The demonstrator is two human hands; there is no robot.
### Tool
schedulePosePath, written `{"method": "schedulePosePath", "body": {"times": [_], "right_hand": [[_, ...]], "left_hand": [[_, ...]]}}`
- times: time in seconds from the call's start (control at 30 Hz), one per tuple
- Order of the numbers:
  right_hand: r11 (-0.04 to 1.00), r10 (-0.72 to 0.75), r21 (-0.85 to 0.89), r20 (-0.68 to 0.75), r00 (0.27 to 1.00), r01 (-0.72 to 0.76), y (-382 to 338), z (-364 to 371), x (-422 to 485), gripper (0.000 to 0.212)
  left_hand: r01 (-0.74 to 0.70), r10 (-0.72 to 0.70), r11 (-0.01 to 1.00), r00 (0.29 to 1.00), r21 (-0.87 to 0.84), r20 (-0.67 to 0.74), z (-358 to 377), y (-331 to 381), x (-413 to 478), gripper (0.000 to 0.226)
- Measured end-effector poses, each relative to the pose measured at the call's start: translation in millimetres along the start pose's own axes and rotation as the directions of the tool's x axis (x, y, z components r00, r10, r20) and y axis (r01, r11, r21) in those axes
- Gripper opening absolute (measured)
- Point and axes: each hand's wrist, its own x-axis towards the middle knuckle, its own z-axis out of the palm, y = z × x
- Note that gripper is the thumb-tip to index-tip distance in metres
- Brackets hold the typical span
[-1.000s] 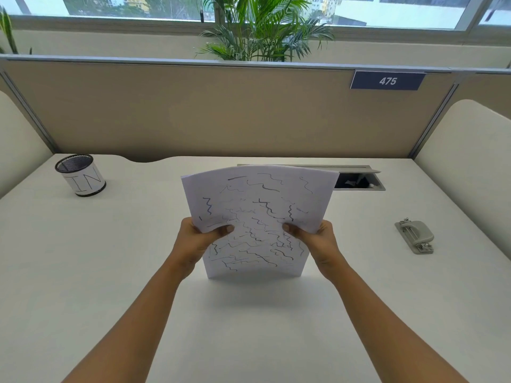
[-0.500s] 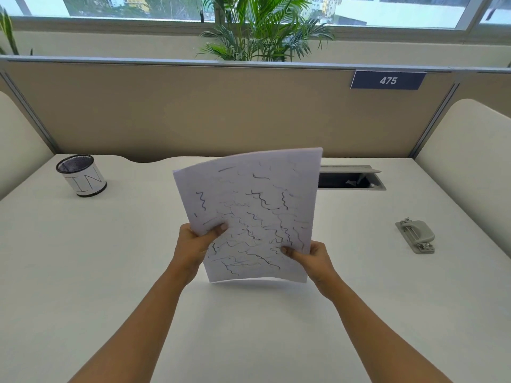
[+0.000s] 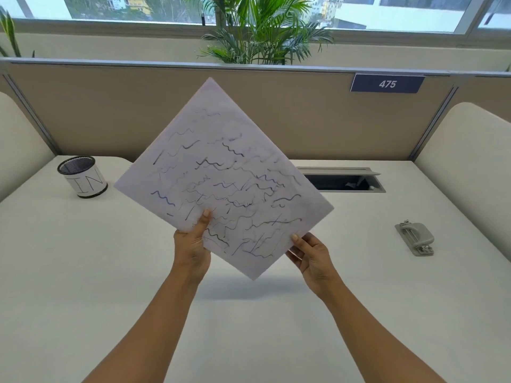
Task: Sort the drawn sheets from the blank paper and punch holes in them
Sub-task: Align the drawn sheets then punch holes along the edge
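I hold a stack of white sheets covered in blue and black squiggles up above the desk, turned so one corner points up like a diamond. My left hand pinches its lower left edge, thumb on the front. My right hand grips the lower right edge with the fingertips. A grey hole punch lies flat on the desk well to the right of my right hand. No blank paper is in view.
A white desk with beige partition walls behind and at both sides. A mesh pen cup marked "IN" stands at the back left. An open cable hatch is set into the desk at the back right.
The sheets have been lifted and rotated clockwise from nearly upright to a diamond pose. My right hand slid down to the lower right edge; my left hand stayed at the left edge.
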Motion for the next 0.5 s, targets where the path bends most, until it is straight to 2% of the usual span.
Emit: {"method": "schedulePosePath", "body": {"times": [0.1,0.23,0.4,0.5], "right_hand": [[1.0,0.007,0.019,0.064,0.998,-0.009,5.4,17.8,-2.1,0.028],[0.997,-0.061,0.047,0.066,0.996,0.058,6.6,32.4,-0.4,0.038],[0.993,-0.121,-0.001,0.044,0.992,0.121,-0.3,25.8,3.6,0.036],[0.986,-0.147,-0.08,0.031,0.989,0.149,-8.6,11.1,5.9,0.028]], "left_hand": [[0.054,-0.056,0.99,0.998,-0.13,-0.015,8.6,-7.0,-6.0,0.033],[0.106,-0.116,0.976,0.992,-0.192,-0.04,13.5,-13.5,-9.8,0.029],[0.106,-0.116,0.982,0.992,-0.159,-0.057,2.9,-8.4,-5.4,0.045],[0.033,-0.044,0.995,0.992,-0.097,-0.119,-13.7,6.3,7.2,0.045]]}}
